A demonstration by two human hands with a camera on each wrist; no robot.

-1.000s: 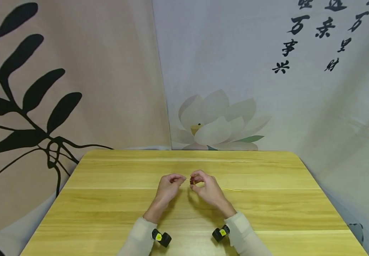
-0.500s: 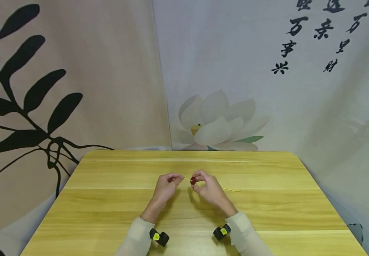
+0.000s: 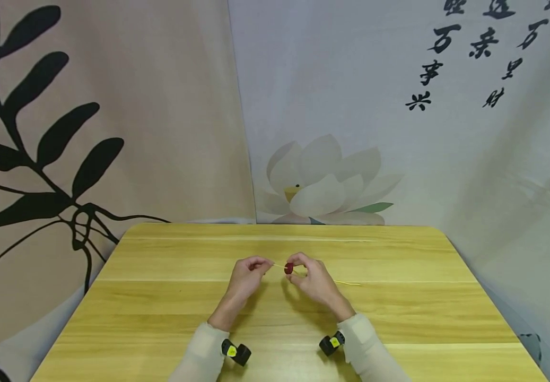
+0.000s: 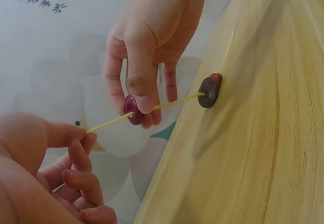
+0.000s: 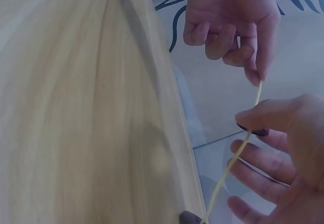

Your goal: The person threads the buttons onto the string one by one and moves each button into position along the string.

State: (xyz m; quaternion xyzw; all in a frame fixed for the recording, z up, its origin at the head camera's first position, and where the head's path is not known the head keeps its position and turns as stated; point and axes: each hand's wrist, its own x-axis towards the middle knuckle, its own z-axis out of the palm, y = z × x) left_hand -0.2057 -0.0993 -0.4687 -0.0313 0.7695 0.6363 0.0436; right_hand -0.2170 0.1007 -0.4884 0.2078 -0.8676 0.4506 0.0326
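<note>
A dark red button (image 4: 132, 109) with a yellow string (image 4: 109, 124) through it is pinched between thumb and fingers of my right hand (image 3: 316, 281). To its left my left hand (image 3: 247, 277) pinches the string near its end, and a short length stretches between the two hands. Farther along the string, a dark brown button (image 4: 208, 92) and a red button (image 4: 216, 77) sit close together by the tabletop in the left wrist view. In the head view my right hand hides those two, and the string's tail (image 3: 348, 283) lies beyond it on the table.
Both hands are over the far half of a wooden table (image 3: 160, 318). Just behind its back edge hangs a cloth backdrop (image 3: 184, 132) with a printed plant, a flower and characters. A small black camera (image 3: 236, 352) is strapped to each sleeve.
My left hand has moved slightly left, and more string shows between it and the button. The button has turned its face more toward the head camera. My right hand has barely moved.
</note>
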